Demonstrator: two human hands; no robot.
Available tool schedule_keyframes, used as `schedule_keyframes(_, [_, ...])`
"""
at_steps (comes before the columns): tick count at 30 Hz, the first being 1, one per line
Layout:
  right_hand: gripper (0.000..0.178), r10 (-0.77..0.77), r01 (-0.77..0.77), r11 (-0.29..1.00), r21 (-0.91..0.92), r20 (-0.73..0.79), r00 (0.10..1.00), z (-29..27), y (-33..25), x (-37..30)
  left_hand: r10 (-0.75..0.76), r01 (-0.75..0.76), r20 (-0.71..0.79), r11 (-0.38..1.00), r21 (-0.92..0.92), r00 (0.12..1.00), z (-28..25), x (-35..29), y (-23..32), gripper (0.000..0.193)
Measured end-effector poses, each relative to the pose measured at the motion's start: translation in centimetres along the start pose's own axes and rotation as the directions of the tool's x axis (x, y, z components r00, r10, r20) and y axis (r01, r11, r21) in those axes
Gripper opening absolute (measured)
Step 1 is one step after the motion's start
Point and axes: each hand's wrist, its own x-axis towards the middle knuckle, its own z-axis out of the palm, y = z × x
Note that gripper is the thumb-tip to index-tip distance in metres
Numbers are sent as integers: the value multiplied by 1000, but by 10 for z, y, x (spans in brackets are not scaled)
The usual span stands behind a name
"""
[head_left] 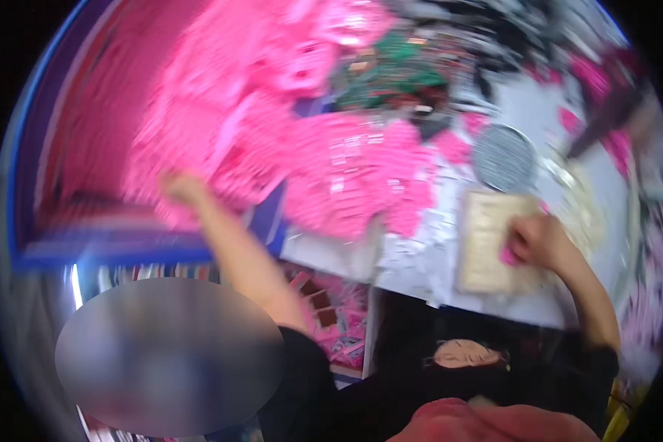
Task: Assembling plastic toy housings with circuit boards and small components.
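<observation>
My left hand (183, 188) reaches over the blue-rimmed bin (110, 254) and is at the heap of bright pink textured pieces (221, 66) inside it. Motion blur smears its fingers, so their grip does not show. On the right, my right hand (544, 241) is closed with a small pink piece (510, 255) showing at its fingers. It is over a beige rectangular block (482, 239) on the white table. More pink textured pieces (346, 173), some with a plastic shine, lie between my hands.
A round grey disc (504, 158) lies beyond the block. Green items (390, 77) and dark items (508, 29) are piled at the back. Small white pieces (420, 258) cover part of the table. Below its edge, a container holds pink scraps (346, 324).
</observation>
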Motion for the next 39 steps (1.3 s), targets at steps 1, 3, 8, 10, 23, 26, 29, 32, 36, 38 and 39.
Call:
schedule_keyframes(1, [17,122,-103,989,-108,192,974,-4,-2,7,197,-268,181,729,630,963,5,2,-5,36])
schedule_keyframes(3, [25,130,-125,989,-73,75,989,7,0,6,-78,-265,350,508,820,933,-26,-12,9,43])
schedule_keyframes(8, [30,112,-80,992,101,-370,922,-30,-12,-62,32,-679,-889,657,-326,457,-108,-46,7,42])
schedule_keyframes(10, [31,205,-170,979,113,-516,832,-39,22,-105,157,-684,-685,379,-623,711,-116,-137,35,60])
schedule_keyframes(23, [41,707,-770,628,115,-498,502,-172,264,-250,885,917,389,-94,-388,255,-325,-336,213,61])
schedule_keyframes(26, [53,713,-565,669,483,-631,305,-200,281,-303,860,971,487,-40,-236,154,-314,-363,228,47])
schedule_keyframes(29, [52,459,-569,794,212,-823,333,-156,177,-220,907,986,390,-129,-104,159,-316,-378,229,45])
schedule_keyframes(32, [45,225,-365,931,-13,-766,602,-81,9,-130,933,980,311,-199,19,183,-329,-392,231,48])
schedule_keyframes(36, [63,-84,81,996,-29,-506,858,-9,-92,-48,877,935,364,-218,-282,314,-345,-407,237,41])
schedule_keyframes(38, [71,-216,274,959,70,-446,869,-26,-90,-49,863,959,434,-176,-222,258,-326,-406,224,25])
schedule_keyframes(39, [70,-177,198,980,-28,-589,789,-41,-84,-54,866,970,437,-215,-116,244,-326,-395,217,21])
